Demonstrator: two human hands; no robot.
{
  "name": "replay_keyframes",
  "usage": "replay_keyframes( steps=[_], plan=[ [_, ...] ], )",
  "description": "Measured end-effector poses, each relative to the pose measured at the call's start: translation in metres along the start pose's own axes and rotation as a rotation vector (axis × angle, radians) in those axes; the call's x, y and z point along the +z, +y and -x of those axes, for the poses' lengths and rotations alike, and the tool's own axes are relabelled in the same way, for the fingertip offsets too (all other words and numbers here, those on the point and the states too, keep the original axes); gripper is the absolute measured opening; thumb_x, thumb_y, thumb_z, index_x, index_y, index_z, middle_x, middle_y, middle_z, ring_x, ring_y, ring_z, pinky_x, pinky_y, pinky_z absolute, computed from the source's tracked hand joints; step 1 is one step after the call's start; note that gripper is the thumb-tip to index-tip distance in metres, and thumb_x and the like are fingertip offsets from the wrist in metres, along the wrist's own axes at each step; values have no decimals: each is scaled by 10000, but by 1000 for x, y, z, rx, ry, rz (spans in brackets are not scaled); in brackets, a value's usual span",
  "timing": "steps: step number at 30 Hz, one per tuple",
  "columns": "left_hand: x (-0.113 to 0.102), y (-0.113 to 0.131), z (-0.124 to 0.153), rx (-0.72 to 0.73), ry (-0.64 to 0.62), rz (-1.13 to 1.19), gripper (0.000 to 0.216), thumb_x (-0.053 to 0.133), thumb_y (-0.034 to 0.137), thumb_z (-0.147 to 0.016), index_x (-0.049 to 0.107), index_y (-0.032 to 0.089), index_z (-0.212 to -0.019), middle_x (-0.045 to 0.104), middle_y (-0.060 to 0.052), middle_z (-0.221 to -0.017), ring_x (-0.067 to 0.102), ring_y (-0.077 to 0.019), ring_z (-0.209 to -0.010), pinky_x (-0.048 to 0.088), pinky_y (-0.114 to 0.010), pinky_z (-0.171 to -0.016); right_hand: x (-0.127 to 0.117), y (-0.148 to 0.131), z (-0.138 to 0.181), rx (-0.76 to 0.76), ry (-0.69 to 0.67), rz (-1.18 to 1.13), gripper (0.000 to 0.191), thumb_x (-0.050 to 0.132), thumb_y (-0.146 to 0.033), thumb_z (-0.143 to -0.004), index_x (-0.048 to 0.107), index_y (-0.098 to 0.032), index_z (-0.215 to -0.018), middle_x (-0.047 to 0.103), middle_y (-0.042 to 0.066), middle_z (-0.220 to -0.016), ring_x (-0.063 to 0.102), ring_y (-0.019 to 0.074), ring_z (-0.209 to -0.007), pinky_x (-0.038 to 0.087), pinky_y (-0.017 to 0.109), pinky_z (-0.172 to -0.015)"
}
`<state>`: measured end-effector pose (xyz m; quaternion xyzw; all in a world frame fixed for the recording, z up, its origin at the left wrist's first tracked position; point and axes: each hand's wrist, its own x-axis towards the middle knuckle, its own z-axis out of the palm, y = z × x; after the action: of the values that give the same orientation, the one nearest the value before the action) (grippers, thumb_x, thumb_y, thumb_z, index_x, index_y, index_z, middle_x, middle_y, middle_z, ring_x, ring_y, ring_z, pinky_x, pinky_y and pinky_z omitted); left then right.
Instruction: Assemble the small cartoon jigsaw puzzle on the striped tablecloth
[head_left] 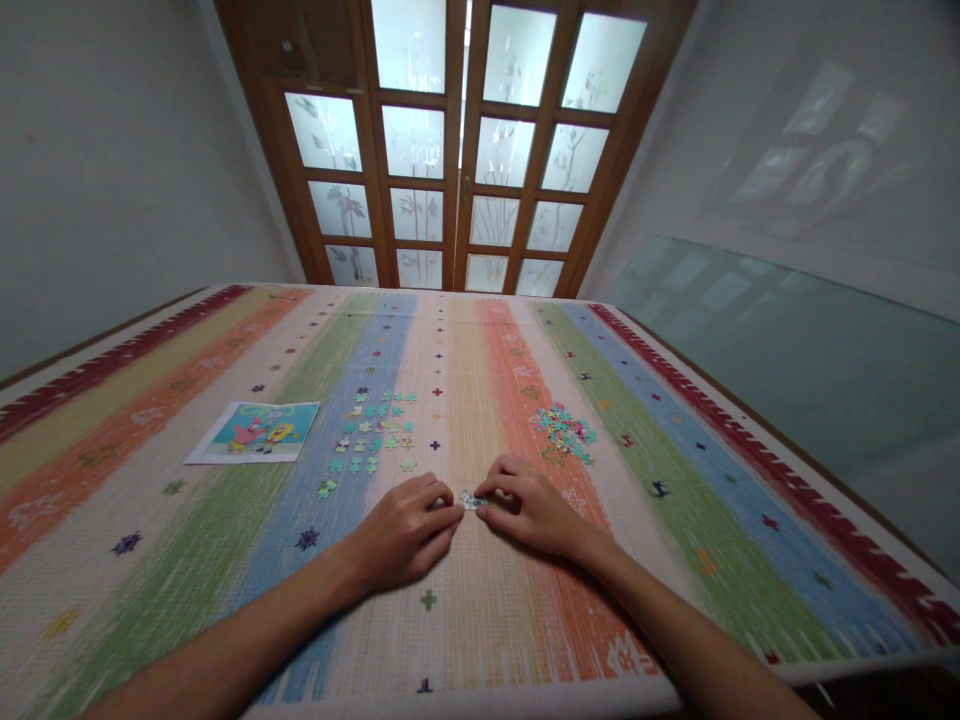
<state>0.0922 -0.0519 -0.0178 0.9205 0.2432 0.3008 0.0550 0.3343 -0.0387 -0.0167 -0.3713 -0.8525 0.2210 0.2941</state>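
Near the middle of the striped cloth, my left hand [415,522] and my right hand [529,503] meet around a small cluster of jigsaw puzzle pieces [470,499]. The fingers of my right hand pinch its right side. On its left side, the bent thumb and fingers of my left hand are closed at the edge; what lies between them is mostly hidden. Several loose puzzle pieces [371,440] are spread in rough rows to the left. A heap of puzzle pieces [564,433] lies beyond my right hand.
A printed cartoon picture [259,433] lies flat at the left. The striped cloth [469,640] covers the wide surface. Wooden doors with frosted panes [416,140] stand behind the far edge, and a pale green glass panel [787,350] leans along the right wall.
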Motion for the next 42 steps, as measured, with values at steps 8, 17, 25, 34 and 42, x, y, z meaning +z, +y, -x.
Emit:
replay_keyframes(
  steps=[8,17,25,34,42],
  plan=[
    [-2,0,0,19,-29,-19,225,474,143,-996,699,155,-999,631,-78,-864,530,-195,-769,481,-334,-687,3,-2,1,13,16,8,72,668,-213,-893,730,-178,-906,619,46,-858,579,185,-828,446,317,-731],
    [-1,-2,0,65,-48,-47,246,448,154,-996,691,162,-1035,634,-80,-874,527,-191,-755,480,-328,-670,4,-2,0,13,29,16,72,667,-212,-893,735,-190,-886,616,40,-838,581,180,-811,447,313,-725],
    [-1,-3,1,93,-47,-37,229,459,150,-990,684,167,-1032,635,-75,-867,521,-196,-746,475,-338,-673,4,-1,1,12,30,7,94,653,-215,-896,742,-183,-902,615,46,-847,580,178,-801,449,310,-711],
    [-2,-2,-1,65,-42,-31,228,456,139,-991,684,159,-994,646,-76,-862,531,-191,-746,471,-341,-673,3,-4,1,-1,38,5,97,654,-234,-899,734,-183,-917,615,44,-841,575,176,-789,447,309,-706],
    [-1,-3,-1,88,-46,-4,187,509,224,-1010,687,170,-982,671,-67,-874,572,-192,-780,495,-360,-733,4,-2,1,-36,47,16,146,726,-312,-889,722,-174,-938,615,46,-860,573,175,-798,441,307,-721]
  ],
)
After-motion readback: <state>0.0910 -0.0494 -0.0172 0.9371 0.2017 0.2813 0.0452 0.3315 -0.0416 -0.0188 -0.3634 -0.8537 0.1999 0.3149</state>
